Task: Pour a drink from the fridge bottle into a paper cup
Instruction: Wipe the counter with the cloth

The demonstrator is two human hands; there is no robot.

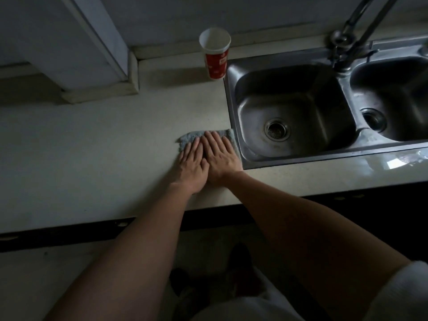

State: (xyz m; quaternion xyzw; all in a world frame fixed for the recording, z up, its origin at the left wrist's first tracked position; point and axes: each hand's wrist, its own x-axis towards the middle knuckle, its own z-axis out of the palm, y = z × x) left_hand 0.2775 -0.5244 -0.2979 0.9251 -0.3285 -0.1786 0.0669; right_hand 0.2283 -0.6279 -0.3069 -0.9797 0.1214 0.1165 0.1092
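While the left hand and right hand were pressed flat, fingers straight and close together, on a grey cloth beside the sink, the paper cup was seen upright at the back of the counter: judged light, crushable, best held gently mid-wall.

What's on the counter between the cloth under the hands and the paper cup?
Nothing: bare countertop from cloth to paper cup, in the head view.

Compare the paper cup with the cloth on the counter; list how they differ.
The paper cup stands upright; the cloth lies flat. The paper cup is red and white; the cloth is grey-blue. The paper cup is untouched; the left hand and right hand press on the cloth. Both sit on the counter, beside the sink.
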